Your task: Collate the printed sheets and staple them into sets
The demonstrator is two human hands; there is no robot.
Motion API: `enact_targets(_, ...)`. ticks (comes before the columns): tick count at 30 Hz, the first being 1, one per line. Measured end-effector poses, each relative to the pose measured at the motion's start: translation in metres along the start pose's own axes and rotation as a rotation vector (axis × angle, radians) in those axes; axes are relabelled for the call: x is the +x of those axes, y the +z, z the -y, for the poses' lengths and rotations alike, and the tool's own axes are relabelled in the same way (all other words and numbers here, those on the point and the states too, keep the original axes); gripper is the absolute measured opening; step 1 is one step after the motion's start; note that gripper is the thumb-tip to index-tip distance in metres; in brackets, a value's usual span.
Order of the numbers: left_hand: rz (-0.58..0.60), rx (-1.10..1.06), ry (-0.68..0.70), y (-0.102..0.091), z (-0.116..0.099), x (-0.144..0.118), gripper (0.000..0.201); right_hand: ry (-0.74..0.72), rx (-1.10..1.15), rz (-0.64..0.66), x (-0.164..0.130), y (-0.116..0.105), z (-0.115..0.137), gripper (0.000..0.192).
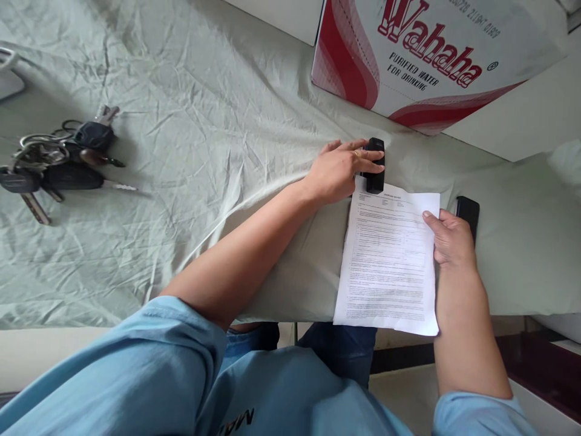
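Observation:
A printed sheet of paper (388,266) lies across the table's front edge, its lower end sticking out past it. My right hand (451,239) pinches its right side, thumb on top and fingers underneath. At the top left corner of the paper is a small black stapler (374,181), its near end over the corner. My left hand (338,169) grips the stapler from the left, with fingers laid across its top; the thumb is mostly hidden. Just beyond my right hand lies a black rectangular object (468,213), partly covered by that hand.
A bunch of keys (59,154) on rings lies at the left on the wrinkled pale green cloth (204,109). A white and red water carton (422,66) stands at the back right. Part of a white object (9,79) shows at the left edge.

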State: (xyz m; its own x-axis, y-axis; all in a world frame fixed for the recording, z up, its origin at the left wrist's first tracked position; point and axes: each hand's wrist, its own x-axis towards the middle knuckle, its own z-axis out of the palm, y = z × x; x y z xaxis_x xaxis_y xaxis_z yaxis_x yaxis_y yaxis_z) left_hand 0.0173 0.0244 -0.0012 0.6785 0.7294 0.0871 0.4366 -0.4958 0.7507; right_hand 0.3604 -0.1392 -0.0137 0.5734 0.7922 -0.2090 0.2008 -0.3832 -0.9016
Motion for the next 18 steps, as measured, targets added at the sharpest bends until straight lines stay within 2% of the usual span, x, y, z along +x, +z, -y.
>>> enact_targets(3, 0.061, 0.051, -0.085, -0.007, -0.015, -0.004, 0.105, -0.025, 0.012, 0.01, -0.006, 0.002, 0.001, 0.063)
enact_targets(6, 0.051, 0.049, -0.114, -0.006, -0.019, -0.005, 0.103, -0.033, 0.022, 0.001, -0.017, 0.006, 0.003, 0.069)
enact_targets(9, 0.013, 0.009, -0.073, 0.002, -0.012, -0.003, 0.098, 0.027, 0.017, 0.005, -0.036, 0.006, 0.003, 0.075)
enact_targets(12, -0.002, -0.106, 0.019, 0.01, 0.004, 0.003, 0.094, 0.103, -0.02, 0.021, -0.06, -0.003, 0.0, 0.078)
enact_targets(15, -0.017, -0.258, 0.099, 0.017, 0.017, 0.008, 0.081, 0.126, -0.049, 0.066, -0.083, -0.018, -0.002, 0.075)
enact_targets(18, -0.133, -0.439, 0.088, 0.019, 0.019, 0.009, 0.057, 0.069, -0.035, 0.059, -0.097, -0.029, 0.001, 0.065)
